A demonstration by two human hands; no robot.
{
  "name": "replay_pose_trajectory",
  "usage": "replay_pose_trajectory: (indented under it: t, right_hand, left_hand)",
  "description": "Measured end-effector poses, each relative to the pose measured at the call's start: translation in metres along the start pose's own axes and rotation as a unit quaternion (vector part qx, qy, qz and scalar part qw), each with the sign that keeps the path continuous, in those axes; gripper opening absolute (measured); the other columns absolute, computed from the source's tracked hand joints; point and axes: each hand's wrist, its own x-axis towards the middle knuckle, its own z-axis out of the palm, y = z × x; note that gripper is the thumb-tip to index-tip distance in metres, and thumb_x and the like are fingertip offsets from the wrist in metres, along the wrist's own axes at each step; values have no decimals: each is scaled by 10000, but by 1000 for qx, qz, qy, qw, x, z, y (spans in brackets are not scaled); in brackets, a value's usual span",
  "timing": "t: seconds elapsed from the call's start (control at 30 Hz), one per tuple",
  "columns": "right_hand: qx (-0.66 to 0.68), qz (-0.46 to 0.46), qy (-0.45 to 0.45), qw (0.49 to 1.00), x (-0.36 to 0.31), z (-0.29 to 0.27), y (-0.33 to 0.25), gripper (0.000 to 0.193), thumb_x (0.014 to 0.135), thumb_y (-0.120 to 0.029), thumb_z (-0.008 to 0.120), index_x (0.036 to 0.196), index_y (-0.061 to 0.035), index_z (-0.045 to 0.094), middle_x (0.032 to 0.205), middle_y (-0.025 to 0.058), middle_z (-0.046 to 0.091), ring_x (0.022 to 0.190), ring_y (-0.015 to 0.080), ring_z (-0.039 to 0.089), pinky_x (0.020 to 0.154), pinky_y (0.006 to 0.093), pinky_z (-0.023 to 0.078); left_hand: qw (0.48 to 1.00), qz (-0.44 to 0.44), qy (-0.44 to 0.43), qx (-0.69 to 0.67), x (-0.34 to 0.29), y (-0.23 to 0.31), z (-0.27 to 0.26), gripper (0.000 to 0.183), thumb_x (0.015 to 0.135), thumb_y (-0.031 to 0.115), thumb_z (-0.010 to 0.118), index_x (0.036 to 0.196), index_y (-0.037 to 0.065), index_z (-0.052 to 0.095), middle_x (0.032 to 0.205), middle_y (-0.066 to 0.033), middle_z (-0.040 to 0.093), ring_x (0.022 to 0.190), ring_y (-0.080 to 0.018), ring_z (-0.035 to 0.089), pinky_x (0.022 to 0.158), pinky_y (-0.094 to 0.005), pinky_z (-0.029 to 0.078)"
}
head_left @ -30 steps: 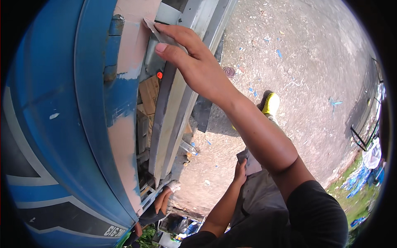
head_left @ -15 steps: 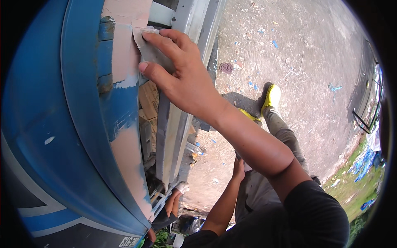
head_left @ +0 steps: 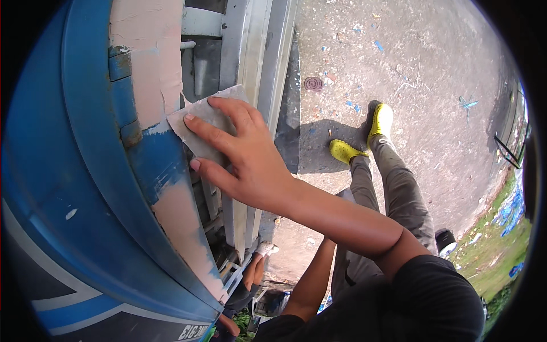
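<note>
My right hand (head_left: 239, 151) holds a thin grey putty spreader (head_left: 213, 117), fingers on its upper face and thumb near its lower edge. The spreader's left corner touches the edge of a blue panel strip (head_left: 162, 162) coated in parts with pale pink filler (head_left: 149, 85). The filler looks ragged beside that corner. Below the bare blue patch lies a second stretch of pink filler (head_left: 182, 219). My left forearm (head_left: 313, 276) shows low in the picture; the left hand is hidden behind my right forearm.
A curved blue vehicle body (head_left: 97, 188) fills the left side. Grey metal rails (head_left: 250, 62) run beside the strip, with an opening between them. Yellow shoes (head_left: 380, 122) stand on rough concrete (head_left: 353, 51) littered with blue scraps. Another person (head_left: 242, 296) is partly visible at the bottom.
My right hand and the spreader have moved down along the strip, away from the upper filler. The spreader shows more of its face. My left hand has passed out of sight.
</note>
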Motion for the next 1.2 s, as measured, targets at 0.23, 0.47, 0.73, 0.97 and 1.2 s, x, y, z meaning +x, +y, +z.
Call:
replay_pose_trajectory:
  t: [0.23,0.47,0.73,0.97,1.2]
  right_hand:
    - [-5,-6,84,996,57,-23,16,488,851,-324,703,1292,-136,612,1370,257,468,1270,445,435,1053,535,359]
    - [28,-22,81,996,68,-27,9,525,843,-319,701,1314,-114,597,1385,266,461,1268,444,442,1045,498,392]
    - [269,-32,1,963,75,-37,22,570,881,-307,701,1381,-101,519,1361,171,418,1259,322,443,1043,394,394]
    - [192,-65,139,969,82,21,33,573,869,-327,717,1353,-85,529,1341,234,409,1274,406,404,1054,450,376]
    - [78,35,79,993,42,9,29,534,857,-334,713,1307,-81,574,1384,285,412,1266,462,406,1047,498,373]
  left_hand:
    - [997,14,24,69,-2,12,8,575,1035,377,468,1460,2,371,1415,-141,493,1290,-235,496,1040,-370,431]
    - [997,31,38,62,5,-4,-7,549,1014,292,519,1475,34,369,1432,-126,479,1297,-236,488,1049,-365,417]
    - [999,31,18,5,11,28,3,600,993,233,574,1494,37,309,1443,-127,463,1295,-243,494,1064,-377,400]
    - [997,41,-65,8,-4,52,21,549,1045,320,494,1481,29,330,1456,-122,440,1303,-222,474,1071,-386,423]
    - [990,41,-33,131,-16,47,16,617,1035,393,501,1479,0,332,1428,-133,454,1286,-206,478,1034,-369,433]
